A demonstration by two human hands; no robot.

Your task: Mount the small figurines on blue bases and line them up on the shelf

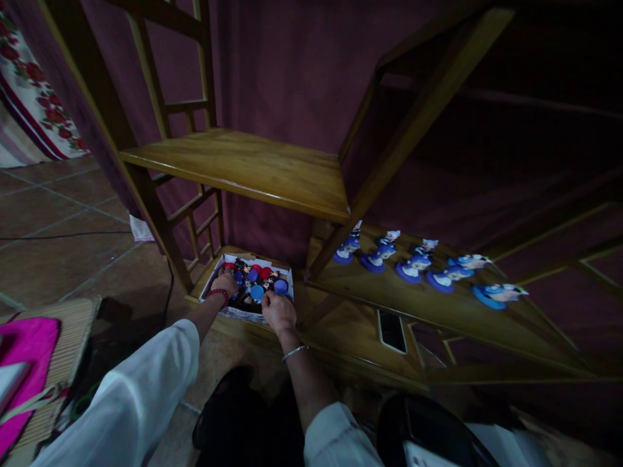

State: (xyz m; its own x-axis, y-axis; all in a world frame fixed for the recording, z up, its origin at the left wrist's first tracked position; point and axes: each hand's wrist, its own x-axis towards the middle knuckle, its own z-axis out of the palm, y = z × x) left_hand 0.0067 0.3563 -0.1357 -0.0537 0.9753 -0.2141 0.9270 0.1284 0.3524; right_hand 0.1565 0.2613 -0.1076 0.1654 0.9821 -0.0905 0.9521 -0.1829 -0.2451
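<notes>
Figurines (257, 293) fill a box (291, 277) under the left hand (224, 281) and right hand (280, 311), fingers curled, grip not discernible; five others (415, 268) stand on a shelf (335, 283) rightward of both, suggesting work partway.

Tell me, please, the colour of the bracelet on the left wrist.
The bracelet is red; it shows best in the head view.

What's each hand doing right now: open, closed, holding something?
Left hand: fingers among colourful figurines in a shallow, white rectangular box; grip cannot be told.
Right hand: curled over the box's near right corner; grip cannot be told.
</notes>
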